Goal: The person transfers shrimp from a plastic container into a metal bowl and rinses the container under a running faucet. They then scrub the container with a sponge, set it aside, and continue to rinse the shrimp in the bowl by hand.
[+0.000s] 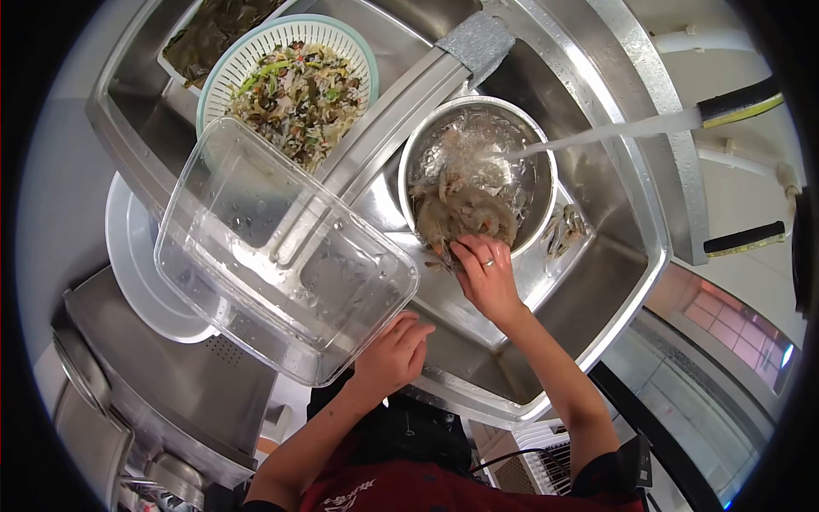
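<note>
My right hand is at the near rim of a round metal bowl, fingers closed on a shrimp among several grey-brown shrimp. Water pours into the bowl from the right and churns its surface. My left hand is beside the near right edge of a clear plastic container; its fingers are curled in, and their inner side is hidden. The container lies across the sink divider, wet with drops. More shrimp or shrimp pieces lie on the sink floor right of the bowl.
A strainer basket of food scraps stands in the left basin. A grey cloth hangs over the divider. A black-handled spout reaches in from the right. A white basin sits left of the sink.
</note>
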Available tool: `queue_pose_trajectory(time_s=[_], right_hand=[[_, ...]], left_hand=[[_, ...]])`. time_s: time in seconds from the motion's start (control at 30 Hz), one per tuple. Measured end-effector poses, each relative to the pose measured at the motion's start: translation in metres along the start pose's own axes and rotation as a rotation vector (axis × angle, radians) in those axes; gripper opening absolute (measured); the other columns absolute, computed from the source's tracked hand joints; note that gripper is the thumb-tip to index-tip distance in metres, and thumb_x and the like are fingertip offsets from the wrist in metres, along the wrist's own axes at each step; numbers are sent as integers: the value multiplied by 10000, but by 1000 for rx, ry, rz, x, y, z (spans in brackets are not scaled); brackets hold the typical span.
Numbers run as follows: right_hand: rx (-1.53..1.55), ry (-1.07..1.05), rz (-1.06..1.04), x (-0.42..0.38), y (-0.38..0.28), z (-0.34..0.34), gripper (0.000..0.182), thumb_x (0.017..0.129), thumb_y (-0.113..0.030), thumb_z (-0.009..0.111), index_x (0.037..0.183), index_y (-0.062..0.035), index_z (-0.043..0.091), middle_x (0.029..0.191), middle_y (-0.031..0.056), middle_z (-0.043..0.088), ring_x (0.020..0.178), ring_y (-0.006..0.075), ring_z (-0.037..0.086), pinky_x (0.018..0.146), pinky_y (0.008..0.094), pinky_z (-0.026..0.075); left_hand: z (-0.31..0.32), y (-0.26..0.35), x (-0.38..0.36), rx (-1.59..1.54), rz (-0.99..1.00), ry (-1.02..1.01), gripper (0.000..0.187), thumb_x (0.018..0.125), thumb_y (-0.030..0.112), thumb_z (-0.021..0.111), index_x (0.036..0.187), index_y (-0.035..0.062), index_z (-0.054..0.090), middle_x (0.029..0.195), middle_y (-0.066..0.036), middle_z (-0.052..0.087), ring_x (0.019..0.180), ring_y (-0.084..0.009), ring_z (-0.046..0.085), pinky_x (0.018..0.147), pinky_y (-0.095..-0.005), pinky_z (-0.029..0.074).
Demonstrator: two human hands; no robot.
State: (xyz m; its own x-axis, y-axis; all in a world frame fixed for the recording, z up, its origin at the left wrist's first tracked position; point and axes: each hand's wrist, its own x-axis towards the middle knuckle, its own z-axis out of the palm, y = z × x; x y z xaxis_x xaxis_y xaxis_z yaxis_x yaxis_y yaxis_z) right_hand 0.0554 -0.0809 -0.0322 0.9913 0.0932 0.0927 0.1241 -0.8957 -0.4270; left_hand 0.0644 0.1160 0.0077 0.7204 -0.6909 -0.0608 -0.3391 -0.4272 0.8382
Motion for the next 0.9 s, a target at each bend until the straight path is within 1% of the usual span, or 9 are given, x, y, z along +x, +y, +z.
queue_pose_trajectory(time_s=[0.27, 0.37, 0.53, 0.57, 0.63, 0.77, 0.8, 0.83, 0.9], right_hand=[[35, -51, 113, -12, 3, 8, 532, 532, -16, 626, 1037, -39, 460, 1071, 89, 434, 955, 283, 425, 799, 382, 342], [12, -63, 155, -4, 2, 13, 514, 579, -27, 599, 1070, -37, 448, 1090, 105, 425, 987, 281, 415, 821, 383, 340], [-273, -118, 284, 6, -9, 21, 557, 620, -75, 571, 1135, 14, 378, 1169, 179, 369, 1067, 327, 367, 911, 438, 267], [-274, -118, 285, 7, -16, 16, 557, 620, -75, 571, 1135, 14, 378, 1169, 179, 369, 1067, 327, 367, 911, 438, 267], [-62, -203, 279, 10, -37, -5, 581, 626, -103, 577, 1147, 29, 355, 1176, 198, 361, 1093, 340, 345, 939, 452, 230], [76, -74, 337, 1, -35, -26, 467, 646, -91, 586, 1075, 16, 433, 1137, 171, 401, 1054, 339, 372, 887, 439, 290], [91, 3, 376, -2, -31, -29, 379, 655, -78, 588, 1009, 2, 479, 1085, 152, 452, 989, 323, 428, 837, 408, 340], [89, 3, 374, -7, -27, -32, 379, 655, -78, 588, 1009, 2, 479, 1085, 152, 452, 989, 323, 428, 837, 408, 340], [140, 21, 512, -19, -18, -35, 325, 667, -75, 580, 973, -7, 496, 1027, 148, 496, 931, 305, 473, 807, 378, 367]], left_hand=[[1, 0, 0, 9, 5, 3, 187, 647, 24, 539, 834, 40, 539, 791, -88, 540, 826, -222, 524, 697, -307, 429], [0, 0, 1, 8, 5, 0, 186, 646, 22, 539, 831, 40, 540, 791, -89, 541, 826, -221, 524, 697, -305, 430], [1, 0, 0, 17, 10, -9, 193, 644, 22, 540, 836, 42, 539, 790, -98, 538, 825, -228, 523, 695, -304, 432], [1, 0, 0, 16, 10, -10, 193, 644, 22, 540, 836, 42, 539, 790, -98, 538, 825, -228, 523, 695, -304, 432], [0, 0, 0, 16, -4, -17, 193, 645, 28, 541, 838, 42, 539, 793, -100, 538, 826, -230, 523, 696, -309, 431], [0, 1, 0, 9, -10, -9, 189, 645, 31, 541, 834, 43, 540, 795, -97, 540, 823, -227, 524, 698, -314, 430], [1, 1, -1, 9, -15, -5, 188, 644, 32, 540, 832, 44, 541, 795, -95, 542, 821, -225, 524, 699, -314, 429], [1, 1, 0, 8, -20, 0, 187, 644, 33, 539, 830, 45, 542, 796, -92, 543, 819, -222, 524, 699, -315, 429], [1, 0, -1, 11, -18, -4, 184, 645, 35, 538, 829, 46, 543, 797, -90, 544, 818, -219, 524, 701, -312, 428]])
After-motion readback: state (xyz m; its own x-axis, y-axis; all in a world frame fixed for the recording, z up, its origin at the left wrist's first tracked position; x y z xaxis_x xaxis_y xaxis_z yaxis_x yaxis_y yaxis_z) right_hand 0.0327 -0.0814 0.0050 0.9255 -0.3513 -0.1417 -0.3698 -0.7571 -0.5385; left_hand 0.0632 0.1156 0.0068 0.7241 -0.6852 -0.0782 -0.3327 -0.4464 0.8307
